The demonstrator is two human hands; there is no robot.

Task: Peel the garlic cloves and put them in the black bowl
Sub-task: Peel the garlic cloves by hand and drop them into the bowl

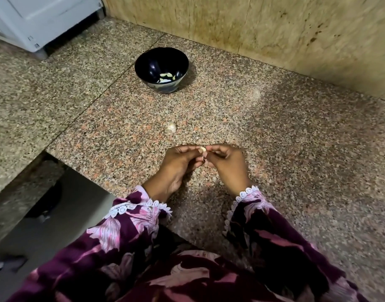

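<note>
A small pale garlic clove point(203, 149) is pinched between the fingertips of both hands, just above the granite counter. My left hand point(180, 162) grips it from the left, my right hand point(225, 162) from the right, fingers curled. A black bowl point(143, 64) stands farther back on the counter with several peeled cloves point(166, 77) at its bottom. Another garlic piece point(171, 127), still in its skin, lies on the counter between the bowl and my hands.
The speckled granite counter point(274, 138) meets a beige stone wall point(274, 29) at the back. A white appliance point(41, 20) stands at the back left. The counter's edge drops off at the lower left, beside a grey surface point(63, 214).
</note>
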